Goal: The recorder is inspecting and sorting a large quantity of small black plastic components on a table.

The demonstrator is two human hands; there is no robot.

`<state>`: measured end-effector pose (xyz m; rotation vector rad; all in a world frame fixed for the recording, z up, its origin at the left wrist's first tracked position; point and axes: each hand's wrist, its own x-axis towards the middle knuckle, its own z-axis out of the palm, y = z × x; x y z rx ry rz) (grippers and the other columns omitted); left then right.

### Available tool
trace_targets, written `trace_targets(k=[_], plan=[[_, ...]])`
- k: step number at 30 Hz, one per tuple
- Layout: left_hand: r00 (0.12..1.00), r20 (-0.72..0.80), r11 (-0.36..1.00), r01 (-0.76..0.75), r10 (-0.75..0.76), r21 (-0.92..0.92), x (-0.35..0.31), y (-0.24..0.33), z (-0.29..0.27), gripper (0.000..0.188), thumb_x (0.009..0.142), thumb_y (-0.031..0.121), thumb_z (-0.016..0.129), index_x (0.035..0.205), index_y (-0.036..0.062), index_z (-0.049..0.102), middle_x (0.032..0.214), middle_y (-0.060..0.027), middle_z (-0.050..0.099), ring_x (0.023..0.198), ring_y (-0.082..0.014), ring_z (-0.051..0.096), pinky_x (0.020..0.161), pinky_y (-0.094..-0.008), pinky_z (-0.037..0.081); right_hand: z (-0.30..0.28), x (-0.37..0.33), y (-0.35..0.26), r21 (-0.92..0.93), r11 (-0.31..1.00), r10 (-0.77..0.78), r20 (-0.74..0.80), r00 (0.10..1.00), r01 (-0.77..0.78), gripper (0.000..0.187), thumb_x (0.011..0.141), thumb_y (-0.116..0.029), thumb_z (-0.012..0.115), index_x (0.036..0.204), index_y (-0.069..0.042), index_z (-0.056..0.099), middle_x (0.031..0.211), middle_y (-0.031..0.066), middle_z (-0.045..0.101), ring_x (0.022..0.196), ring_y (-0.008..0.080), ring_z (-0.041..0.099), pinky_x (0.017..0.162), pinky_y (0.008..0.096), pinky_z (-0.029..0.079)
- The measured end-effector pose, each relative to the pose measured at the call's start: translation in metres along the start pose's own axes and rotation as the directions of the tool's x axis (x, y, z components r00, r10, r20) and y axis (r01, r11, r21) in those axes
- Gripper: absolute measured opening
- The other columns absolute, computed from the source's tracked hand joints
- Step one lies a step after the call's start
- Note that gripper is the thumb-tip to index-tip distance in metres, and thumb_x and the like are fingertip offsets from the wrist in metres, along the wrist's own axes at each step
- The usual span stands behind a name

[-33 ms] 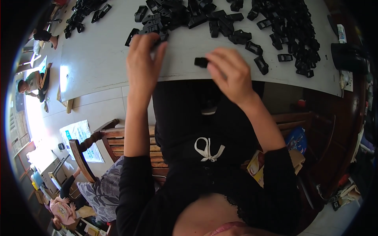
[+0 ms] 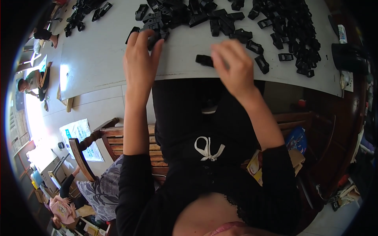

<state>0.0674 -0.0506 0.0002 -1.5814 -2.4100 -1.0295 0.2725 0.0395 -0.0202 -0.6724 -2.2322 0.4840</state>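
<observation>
On the grey table top, my left hand (image 2: 141, 57) reaches to the near edge of a heap of black plastic buckle-like parts (image 2: 173, 15). Its thumb and fingers are apart, with a black part (image 2: 153, 40) in the gap between them; a firm grip does not show. My right hand (image 2: 235, 65) hovers near the table's front edge, slightly blurred, thumb and fingertips apart. Just left of its fingertips a single black buckle part (image 2: 204, 60) lies on the table. Whatever lies behind the right fingers is hidden.
A larger pile of black parts (image 2: 293, 35) spreads at the right, and a smaller group (image 2: 80, 15) lies far left. Loose parts (image 2: 261, 64) lie beside my right hand. The table edge (image 2: 177, 78) runs before my lap; a slatted wooden bench (image 2: 116, 143) is under me.
My right hand has drawn slightly right and up, off the single black part, which now shows more fully on the table. My left hand has shifted a little left at the heap.
</observation>
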Motion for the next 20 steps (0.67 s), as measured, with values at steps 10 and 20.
trace_targets(k=[10, 20], plan=[[0.970, 0.237, 0.983, 0.004, -0.048, 0.182, -0.018, 0.002, -0.008, 0.025, 0.081, 0.018, 0.071, 0.097, 0.0070, 0.055, 0.089, -0.0080, 0.062, 0.074, -0.0324, 0.063, 0.060, -0.0398, 0.048, 0.028, 0.037, 0.009, -0.420, 0.907, 0.089, 0.143, 0.986, -0.021, 0.026, 0.079, -0.006, 0.071, 0.102, -0.003, 0.060, 0.085, 0.0084, 0.056, 0.069, 0.0221, 0.065, 0.056, 0.0316, 0.053], [0.956, 0.276, 0.945, 0.001, 0.094, -0.327, -0.017, -0.003, 0.002, 0.028, 0.082, 0.018, 0.071, 0.103, 0.0049, 0.056, 0.100, -0.0159, 0.058, 0.083, -0.0315, 0.063, 0.072, -0.0386, 0.050, 0.031, 0.014, 0.013, 0.679, 0.613, 0.311, 0.263, 0.913, -0.404, 0.032, 0.091, -0.004, 0.060, 0.121, -0.010, 0.058, 0.107, 0.0043, 0.062, 0.086, 0.0187, 0.065, 0.080, 0.0214, 0.052]])
